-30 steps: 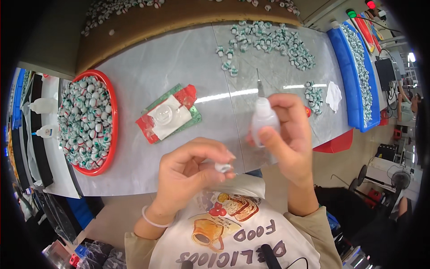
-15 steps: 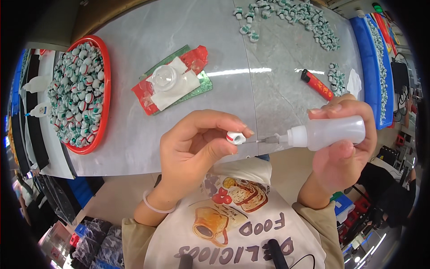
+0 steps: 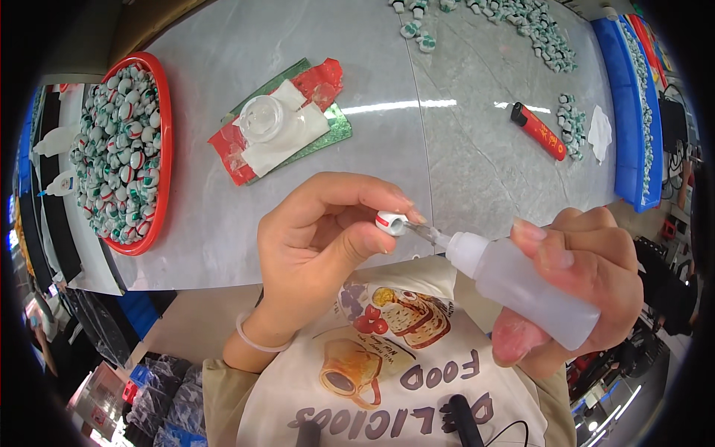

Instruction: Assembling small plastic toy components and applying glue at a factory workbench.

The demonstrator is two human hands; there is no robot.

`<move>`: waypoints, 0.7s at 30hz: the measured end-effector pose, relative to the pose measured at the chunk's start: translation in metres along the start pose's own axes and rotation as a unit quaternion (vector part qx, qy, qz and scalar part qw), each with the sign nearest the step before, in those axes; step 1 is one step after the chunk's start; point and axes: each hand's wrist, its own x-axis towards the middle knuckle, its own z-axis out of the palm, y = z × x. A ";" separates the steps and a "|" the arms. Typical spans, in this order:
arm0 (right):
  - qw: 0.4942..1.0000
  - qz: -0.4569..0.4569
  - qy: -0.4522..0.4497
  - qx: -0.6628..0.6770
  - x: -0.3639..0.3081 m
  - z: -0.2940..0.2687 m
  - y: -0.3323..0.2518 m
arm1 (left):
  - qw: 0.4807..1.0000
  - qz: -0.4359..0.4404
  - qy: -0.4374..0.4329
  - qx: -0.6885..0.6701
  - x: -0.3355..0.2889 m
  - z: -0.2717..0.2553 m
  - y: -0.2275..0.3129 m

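My left hand [image 3: 316, 235] pinches a small white plastic piece with a red stripe [image 3: 389, 223] between thumb and fingers, its hollow end facing right. In my right hand [image 3: 581, 283] is a translucent white squeeze bottle [image 3: 532, 287] with a thin needle tip [image 3: 424, 232]. The bottle slants, its base low on the right and its needle pointing up and left. The needle's end is at the hollow opening of the piece; how far in it reaches I cannot tell.
A red basin [image 3: 165, 156] full of small white and green pieces stands left. Behind my hands, a clear round dish [image 3: 264, 119] sits on white tissue over red and green sheets. A red lighter [image 3: 538, 132], more pieces [image 3: 514, 22] and a blue tray [image 3: 622, 112] are toward the right.
The squeeze bottle has tilted, its base swinging down while the needle moved left to the white piece's opening. My right hand turned with it. My left hand stays nearly in place.
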 end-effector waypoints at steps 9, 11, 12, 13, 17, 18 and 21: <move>0.995 0.041 -0.084 -0.025 0.005 -0.013 -0.013 | 1.000 0.003 -0.001 -0.012 0.002 0.000 0.000; 0.995 0.015 -0.083 -0.056 0.001 -0.010 -0.015 | 1.000 0.011 0.005 -0.012 0.003 0.001 0.000; 0.995 0.014 -0.084 -0.054 0.000 -0.009 -0.016 | 1.000 0.011 0.006 -0.011 0.003 0.003 0.001; 0.995 0.008 -0.071 -0.064 -0.001 -0.008 -0.017 | 0.999 0.001 0.035 0.026 0.004 0.008 0.001; 0.998 -0.005 -0.002 -0.069 -0.007 0.002 -0.017 | 0.996 -0.013 0.062 0.061 0.004 0.012 0.003; 0.998 -0.005 -0.001 -0.069 -0.006 0.001 -0.019 | 0.996 -0.013 0.062 0.061 0.004 0.012 0.003; 0.995 0.022 -0.032 -0.087 -0.005 0.000 -0.024 | 0.995 -0.014 0.073 0.060 0.004 0.013 0.003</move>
